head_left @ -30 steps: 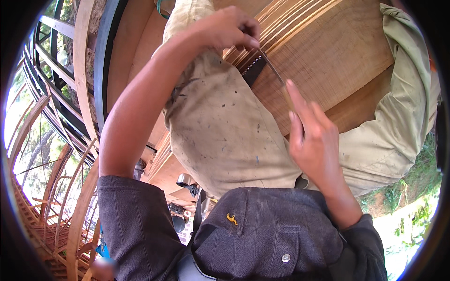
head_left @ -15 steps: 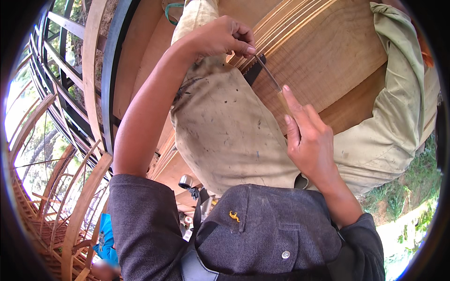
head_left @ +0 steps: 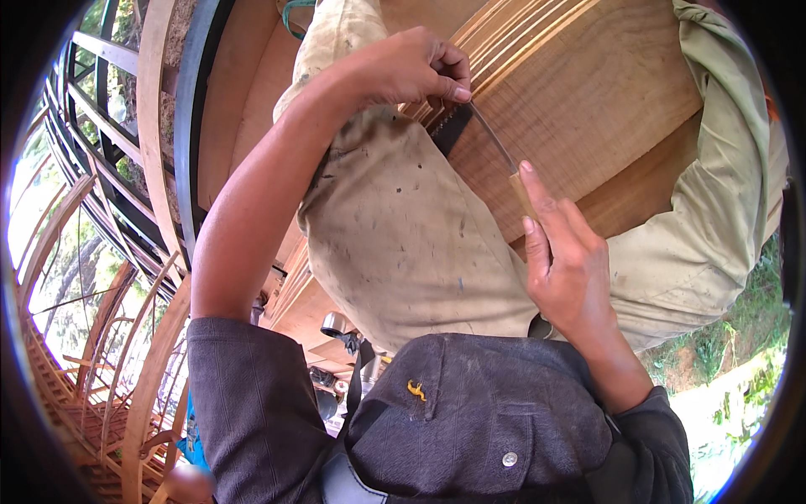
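A slim metal file [head_left: 494, 137] with a pale wooden handle runs slantwise between my hands. My right hand [head_left: 573, 262] is closed round the handle, its index finger stretched along it toward the blade. At the far end, my left hand [head_left: 416, 69] pinches the file's tip between thumb and bent fingers. Just below that tip shows a dark saw blade [head_left: 454, 132] with a toothed edge. It lies beside my trousered knee [head_left: 395, 202], which hides part of it; its handle is not visible. Whether the file touches the teeth, I cannot tell.
Wide wooden planks [head_left: 588, 92] lie beneath my legs, with thin strips [head_left: 504, 42] at the far side. Curved wooden ribs [head_left: 155, 126] rise at the left. A metal cup [head_left: 334, 323] stands near my left elbow. Part of another person in blue [head_left: 195, 433] appears lower left.
The file and both hands have shifted slightly to the right, the right hand also a little nearer me. Both grips stay the same. The view has shifted slightly too.
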Available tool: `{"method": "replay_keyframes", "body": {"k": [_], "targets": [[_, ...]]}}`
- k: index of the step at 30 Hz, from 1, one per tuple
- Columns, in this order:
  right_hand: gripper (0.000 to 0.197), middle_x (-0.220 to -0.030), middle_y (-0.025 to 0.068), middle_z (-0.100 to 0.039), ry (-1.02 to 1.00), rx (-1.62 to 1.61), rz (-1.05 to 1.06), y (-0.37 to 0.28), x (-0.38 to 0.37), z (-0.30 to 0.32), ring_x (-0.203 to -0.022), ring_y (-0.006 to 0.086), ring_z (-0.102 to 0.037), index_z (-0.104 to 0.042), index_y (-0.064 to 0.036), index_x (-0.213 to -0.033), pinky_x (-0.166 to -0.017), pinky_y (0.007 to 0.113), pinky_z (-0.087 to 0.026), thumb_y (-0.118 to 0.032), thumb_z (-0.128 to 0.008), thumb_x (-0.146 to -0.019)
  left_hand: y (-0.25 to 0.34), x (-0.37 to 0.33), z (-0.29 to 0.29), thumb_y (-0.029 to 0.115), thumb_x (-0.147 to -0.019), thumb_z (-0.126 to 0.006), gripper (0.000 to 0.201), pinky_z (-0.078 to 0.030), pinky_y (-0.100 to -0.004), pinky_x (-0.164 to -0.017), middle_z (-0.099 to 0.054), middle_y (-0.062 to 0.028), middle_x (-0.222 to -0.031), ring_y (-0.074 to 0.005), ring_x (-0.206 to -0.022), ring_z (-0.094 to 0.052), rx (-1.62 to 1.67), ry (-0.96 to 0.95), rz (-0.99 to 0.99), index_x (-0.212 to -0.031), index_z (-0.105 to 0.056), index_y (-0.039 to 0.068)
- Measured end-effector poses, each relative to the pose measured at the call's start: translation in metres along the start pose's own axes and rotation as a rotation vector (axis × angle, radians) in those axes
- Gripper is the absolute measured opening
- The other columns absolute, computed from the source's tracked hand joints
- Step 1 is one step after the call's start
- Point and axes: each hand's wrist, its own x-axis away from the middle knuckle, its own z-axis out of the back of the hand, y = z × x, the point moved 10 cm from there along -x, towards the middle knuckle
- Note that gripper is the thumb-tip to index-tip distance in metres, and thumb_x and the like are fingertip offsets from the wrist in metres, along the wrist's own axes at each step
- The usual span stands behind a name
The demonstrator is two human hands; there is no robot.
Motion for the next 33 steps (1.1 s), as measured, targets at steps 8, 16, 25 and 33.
{"method": "replay_keyframes", "body": {"k": [8,16,25,33], "targets": [[0.051,-0.086,0.0144,-0.063,0.039,0.089,0.116,-0.024,-0.066,-0.017,-0.072,0.0357,-0.068,-0.060,-0.0169,-0.152,-0.067,0.049,-0.056,-0.014,-0.065,-0.101,-0.036,0.003,0.058,0.021,-0.097,-0.077,0.015,-0.052,-0.0280,-0.074,-0.073,0.0000,-0.087,-0.0087,-0.083,-0.066,0.033,0.183,0.040,-0.097,-0.073,0.006],[0.059,-0.083,0.0072,-0.057,0.099,0.072,0.146,-0.007,0.005,-0.015,-0.061,0.0262,-0.060,-0.058,-0.0207,-0.156,-0.058,0.041,-0.053,-0.011,-0.069,-0.099,0.005,0.028,0.014,0.022,-0.097,-0.078,0.018,-0.051,-0.0268,-0.076,-0.073,0.0010,-0.085,-0.0090,-0.083,-0.067,-0.044,0.069,-0.103,-0.096,-0.074,0.004],[0.059,-0.084,0.0083,-0.058,0.093,0.086,0.104,0.000,0.011,-0.010,-0.062,0.0276,-0.059,-0.058,-0.0216,-0.156,-0.059,0.042,-0.053,-0.011,-0.069,-0.099,0.002,0.013,0.004,0.024,-0.095,-0.081,0.020,-0.051,-0.0282,-0.076,-0.074,0.0002,-0.084,-0.0096,-0.083,-0.069,-0.030,0.072,-0.111,-0.095,-0.076,0.005],[0.060,-0.084,0.0087,-0.057,0.075,0.071,0.085,0.003,0.012,-0.008,-0.063,0.0282,-0.059,-0.057,-0.0200,-0.156,-0.059,0.043,-0.053,-0.010,-0.069,-0.098,0.006,0.009,0.002,0.024,-0.095,-0.081,0.019,-0.051,-0.0284,-0.075,-0.073,0.0009,-0.082,-0.0096,-0.080,-0.067,-0.093,0.066,-0.090,-0.093,-0.076,0.006]]}}
